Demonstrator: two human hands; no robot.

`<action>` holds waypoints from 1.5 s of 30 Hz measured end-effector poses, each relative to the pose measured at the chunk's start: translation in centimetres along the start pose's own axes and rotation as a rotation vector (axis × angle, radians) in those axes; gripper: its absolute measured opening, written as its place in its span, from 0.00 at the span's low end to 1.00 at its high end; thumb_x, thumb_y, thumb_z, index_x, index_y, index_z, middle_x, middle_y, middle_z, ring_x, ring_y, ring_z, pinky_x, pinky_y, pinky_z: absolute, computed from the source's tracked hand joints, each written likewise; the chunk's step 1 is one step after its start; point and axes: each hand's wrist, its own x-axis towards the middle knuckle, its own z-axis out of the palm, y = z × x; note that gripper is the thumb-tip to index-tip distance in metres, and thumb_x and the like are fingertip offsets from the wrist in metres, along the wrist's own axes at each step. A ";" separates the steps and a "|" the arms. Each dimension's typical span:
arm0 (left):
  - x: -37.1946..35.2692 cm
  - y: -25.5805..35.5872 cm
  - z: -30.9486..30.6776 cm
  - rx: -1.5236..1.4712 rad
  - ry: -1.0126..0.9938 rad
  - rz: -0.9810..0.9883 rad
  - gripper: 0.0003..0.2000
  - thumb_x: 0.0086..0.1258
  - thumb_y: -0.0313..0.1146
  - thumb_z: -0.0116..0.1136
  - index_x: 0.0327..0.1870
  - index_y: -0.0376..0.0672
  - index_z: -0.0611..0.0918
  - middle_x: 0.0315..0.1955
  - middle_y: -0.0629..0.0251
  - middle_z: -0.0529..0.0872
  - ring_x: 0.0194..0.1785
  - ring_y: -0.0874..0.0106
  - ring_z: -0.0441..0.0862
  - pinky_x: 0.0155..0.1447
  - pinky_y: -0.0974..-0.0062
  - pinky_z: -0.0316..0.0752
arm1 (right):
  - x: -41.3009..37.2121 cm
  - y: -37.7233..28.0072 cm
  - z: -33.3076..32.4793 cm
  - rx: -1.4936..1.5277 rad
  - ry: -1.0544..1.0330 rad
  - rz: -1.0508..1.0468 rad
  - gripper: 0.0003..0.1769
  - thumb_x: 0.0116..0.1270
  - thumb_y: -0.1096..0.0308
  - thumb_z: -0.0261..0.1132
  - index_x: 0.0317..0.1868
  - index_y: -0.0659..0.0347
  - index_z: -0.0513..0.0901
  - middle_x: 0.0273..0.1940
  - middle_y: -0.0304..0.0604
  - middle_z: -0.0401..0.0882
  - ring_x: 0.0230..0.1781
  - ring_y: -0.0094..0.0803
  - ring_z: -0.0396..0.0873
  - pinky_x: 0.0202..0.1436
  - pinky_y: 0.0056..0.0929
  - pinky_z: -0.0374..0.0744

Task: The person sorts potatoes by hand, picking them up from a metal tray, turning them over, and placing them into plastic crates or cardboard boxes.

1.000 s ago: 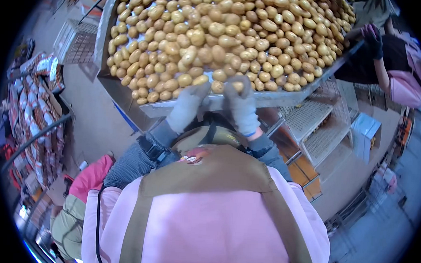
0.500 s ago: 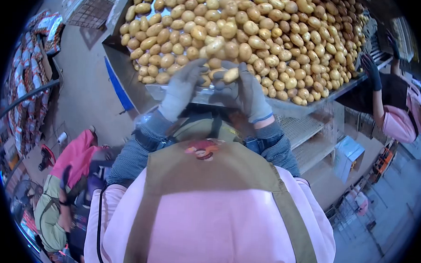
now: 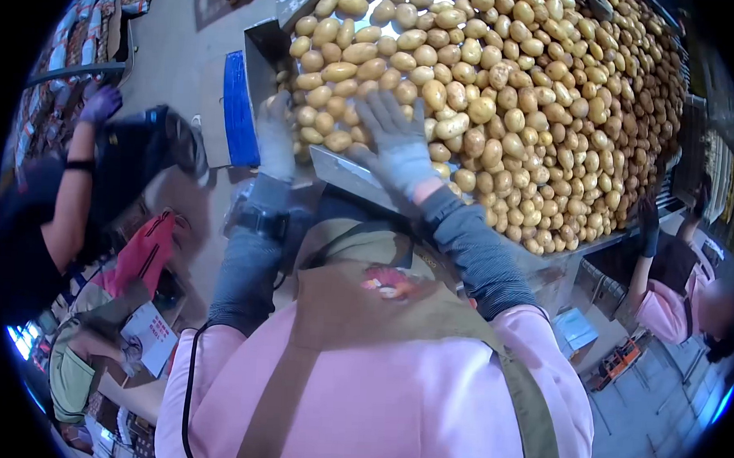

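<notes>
Yellow-brown potatoes (image 3: 503,104) lie in a wide spread over a metal-edged sorting table in front of me. My right hand (image 3: 397,144), in a grey-white work glove, rests at their near edge with fingers spread and holds nothing visible. At the table's left corner, my left hand (image 3: 276,139) wears a matching glove. Its fingers reach forward beside the outermost potatoes, somewhat blurred, with no potato visibly held. Between my two hands runs a metal lip (image 3: 353,173) along the near edge.
A blue strip (image 3: 241,113) on a cardboard piece is left of the table. Filled bags (image 3: 72,36) are piled at the far left. Co-workers stand at left, one with a purple glove (image 3: 102,103), and at right with dark gloves (image 3: 648,225). A light blue box (image 3: 574,328) sits low at right.
My hands have separated: the left moved to the table corner, the right flattened onto the potatoes. The potato I was holding is out of my fingers. My view has shifted left.
</notes>
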 end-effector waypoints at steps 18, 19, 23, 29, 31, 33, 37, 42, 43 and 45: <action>1.9 1.2 -0.4 -0.029 0.136 -0.138 0.16 0.81 0.36 0.54 0.61 0.36 0.78 0.53 0.58 0.85 0.56 0.69 0.83 0.56 0.77 0.81 | -0.5 -0.7 -1.2 0.279 0.061 -0.050 0.32 0.69 0.59 0.65 0.72 0.56 0.73 0.73 0.53 0.69 0.74 0.50 0.66 0.78 0.54 0.60; 0.7 5.5 0.2 -0.301 0.150 -0.337 0.15 0.81 0.36 0.56 0.62 0.37 0.77 0.54 0.64 0.82 0.53 0.77 0.80 0.59 0.81 0.76 | -1.8 -0.5 -1.9 0.437 0.118 0.028 0.30 0.68 0.62 0.65 0.70 0.57 0.75 0.71 0.54 0.71 0.72 0.51 0.68 0.76 0.52 0.64; -6.1 8.4 4.2 -0.272 -0.504 0.131 0.26 0.73 0.29 0.59 0.72 0.38 0.72 0.62 0.63 0.79 0.60 0.74 0.75 0.69 0.68 0.71 | -7.3 -0.6 -4.8 0.681 0.180 0.243 0.19 0.67 0.72 0.64 0.59 0.60 0.80 0.62 0.56 0.78 0.62 0.53 0.76 0.66 0.47 0.74; -5.2 6.4 4.7 -0.148 -0.472 0.030 0.17 0.78 0.27 0.57 0.66 0.39 0.79 0.57 0.60 0.84 0.59 0.74 0.80 0.63 0.73 0.76 | -26.2 2.9 -8.1 0.676 -0.274 0.389 0.06 0.70 0.73 0.61 0.43 0.62 0.83 0.41 0.54 0.82 0.36 0.48 0.81 0.43 0.39 0.79; -1.7 7.5 3.3 -0.081 -0.339 -0.082 0.16 0.76 0.26 0.55 0.63 0.39 0.81 0.54 0.59 0.87 0.57 0.70 0.82 0.61 0.72 0.77 | -35.2 2.4 -4.2 0.791 -0.473 0.920 0.08 0.73 0.69 0.61 0.45 0.63 0.84 0.38 0.55 0.84 0.34 0.50 0.82 0.41 0.39 0.80; 0.5 5.8 2.4 0.184 -0.307 0.123 0.15 0.77 0.33 0.61 0.62 0.45 0.83 0.49 0.62 0.87 0.53 0.69 0.83 0.60 0.71 0.76 | -39.5 0.8 -3.1 0.587 -0.546 1.269 0.10 0.74 0.67 0.61 0.47 0.63 0.85 0.39 0.54 0.85 0.37 0.48 0.84 0.43 0.39 0.81; -0.2 7.4 5.3 0.656 -0.593 0.744 0.22 0.64 0.41 0.68 0.60 0.50 0.84 0.58 0.60 0.83 0.61 0.53 0.79 0.68 0.57 0.73 | -34.6 0.8 -4.6 0.426 -0.155 1.045 0.12 0.74 0.65 0.63 0.51 0.62 0.85 0.44 0.51 0.87 0.44 0.45 0.85 0.50 0.38 0.82; 1.5 4.2 5.5 0.602 -0.451 0.510 0.18 0.65 0.40 0.69 0.54 0.46 0.84 0.59 0.56 0.82 0.63 0.55 0.77 0.68 0.58 0.72 | -14.2 2.3 -6.8 0.268 0.273 0.441 0.27 0.69 0.60 0.67 0.65 0.62 0.79 0.66 0.56 0.77 0.69 0.55 0.72 0.73 0.48 0.69; 1.7 4.2 4.9 0.577 -0.370 0.465 0.17 0.66 0.39 0.68 0.53 0.45 0.84 0.59 0.55 0.81 0.62 0.55 0.77 0.67 0.58 0.72 | -11.1 2.9 -5.4 0.117 0.268 0.403 0.31 0.68 0.56 0.68 0.69 0.58 0.76 0.70 0.55 0.71 0.73 0.55 0.66 0.76 0.51 0.63; 1.8 4.3 3.3 0.487 -0.180 0.467 0.17 0.68 0.40 0.67 0.55 0.42 0.83 0.58 0.53 0.82 0.61 0.55 0.78 0.68 0.60 0.72 | -6.0 4.6 -3.3 -0.125 0.243 0.312 0.37 0.65 0.48 0.69 0.73 0.48 0.73 0.76 0.52 0.64 0.78 0.55 0.59 0.79 0.57 0.57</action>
